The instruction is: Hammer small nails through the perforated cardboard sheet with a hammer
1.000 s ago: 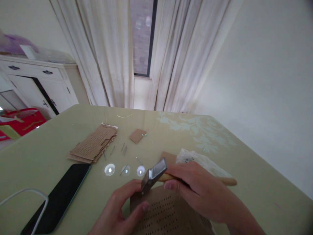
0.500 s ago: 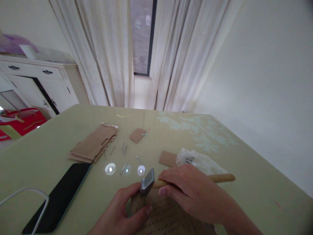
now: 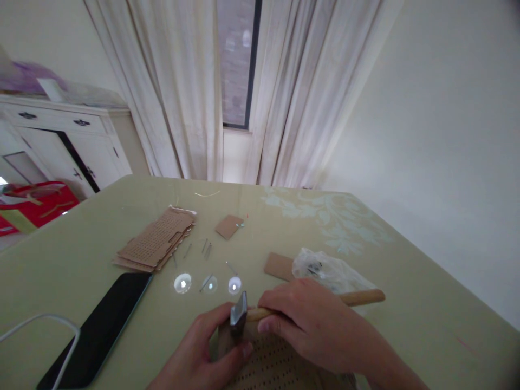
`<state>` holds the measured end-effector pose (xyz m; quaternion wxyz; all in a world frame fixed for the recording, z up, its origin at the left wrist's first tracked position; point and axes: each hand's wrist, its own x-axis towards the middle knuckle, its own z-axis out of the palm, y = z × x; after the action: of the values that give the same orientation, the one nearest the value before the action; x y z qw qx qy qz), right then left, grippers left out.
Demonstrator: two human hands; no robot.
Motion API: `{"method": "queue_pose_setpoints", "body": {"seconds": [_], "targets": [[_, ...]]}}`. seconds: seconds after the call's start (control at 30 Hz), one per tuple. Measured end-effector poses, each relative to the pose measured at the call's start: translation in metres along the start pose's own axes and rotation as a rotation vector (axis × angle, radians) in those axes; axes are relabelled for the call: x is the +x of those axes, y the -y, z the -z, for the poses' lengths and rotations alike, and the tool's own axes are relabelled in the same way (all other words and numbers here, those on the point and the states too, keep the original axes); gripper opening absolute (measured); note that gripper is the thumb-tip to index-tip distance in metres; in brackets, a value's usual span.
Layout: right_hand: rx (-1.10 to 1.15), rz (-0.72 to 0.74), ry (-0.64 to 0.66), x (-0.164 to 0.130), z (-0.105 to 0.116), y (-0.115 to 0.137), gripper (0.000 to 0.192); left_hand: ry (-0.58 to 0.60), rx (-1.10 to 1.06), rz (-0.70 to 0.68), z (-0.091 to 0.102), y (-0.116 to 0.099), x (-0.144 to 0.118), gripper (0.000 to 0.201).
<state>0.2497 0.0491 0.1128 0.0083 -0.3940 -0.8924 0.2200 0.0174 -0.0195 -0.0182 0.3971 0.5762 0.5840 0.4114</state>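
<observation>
1. The right hand [image 3: 312, 325] has its fingers wrapped around the small hammer with a pale wooden handle and grey steel head [image 3: 239, 315], gripping close behind the head; the handle's free end sticks out to the right over the tabletop.
2. The hammer head sits low over the near left corner of the brown perforated cardboard sheet [image 3: 276, 368], which lies flat on the pale green tabletop [image 3: 406, 303] at the bottom edge of view.
3. The left hand [image 3: 203, 357] pinches that corner, thumb and fingers closed on the cardboard just beside the head; whether a nail is held there cannot be told.
4. The hammer looks rigid and head-heavy, so a grip near the head suits short taps. The cardboard looks light, thin and easily bent, best pressed flat near the working spot.
5. A crumpled clear plastic bag [image 3: 329, 271] lies just beyond the right hand with small dark items inside, too blurred to name.
6. Loose thin metal nails [image 3: 207, 249] lie well apart, near a stack of perforated cardboard pieces [image 3: 156, 244].
</observation>
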Motion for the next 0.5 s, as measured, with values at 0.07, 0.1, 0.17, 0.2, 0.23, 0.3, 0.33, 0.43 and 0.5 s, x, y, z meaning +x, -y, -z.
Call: {"method": "queue_pose_setpoints", "body": {"seconds": [0.07, 0.1, 0.17, 0.2, 0.23, 0.3, 0.33, 0.43, 0.5], "targets": [[0.018, -0.006, -0.009, -0.002, 0.003, -0.001, 0.024, 0.044, 0.007, -0.025, 0.006, 0.004, 0.003, 0.048], [0.034, -0.012, -0.021, -0.004, 0.006, -0.002, 0.022, 0.067, 0.009, -0.045, 0.01, 0.006, 0.006, 0.05], [0.063, -0.029, -0.058, -0.008, 0.013, -0.004, 0.018, 0.099, 0.009, -0.084, 0.02, 0.01, 0.016, 0.048], [0.076, -0.037, -0.075, -0.01, 0.017, -0.006, 0.016, 0.092, 0.014, -0.1, 0.025, 0.012, 0.023, 0.044], [0.089, -0.045, -0.089, -0.011, 0.021, -0.008, 0.016, 0.074, 0.043, -0.101, 0.03, 0.014, 0.03, 0.041], [0.103, -0.058, -0.097, -0.013, 0.026, -0.012, 0.018, -0.028, 0.2, -0.091, 0.04, 0.018, 0.045, 0.043], [0.101, -0.063, -0.098, -0.013, 0.027, -0.013, 0.019, -0.088, 0.311, -0.085, 0.043, 0.022, 0.051, 0.044], [0.062, -0.059, -0.068, -0.012, 0.026, -0.017, 0.024, -0.164, 0.58, -0.099, 0.049, 0.036, 0.063, 0.039], [0.025, -0.042, -0.032, -0.01, 0.023, -0.018, 0.027, -0.131, 0.644, -0.103, 0.05, 0.044, 0.065, 0.035]]}}
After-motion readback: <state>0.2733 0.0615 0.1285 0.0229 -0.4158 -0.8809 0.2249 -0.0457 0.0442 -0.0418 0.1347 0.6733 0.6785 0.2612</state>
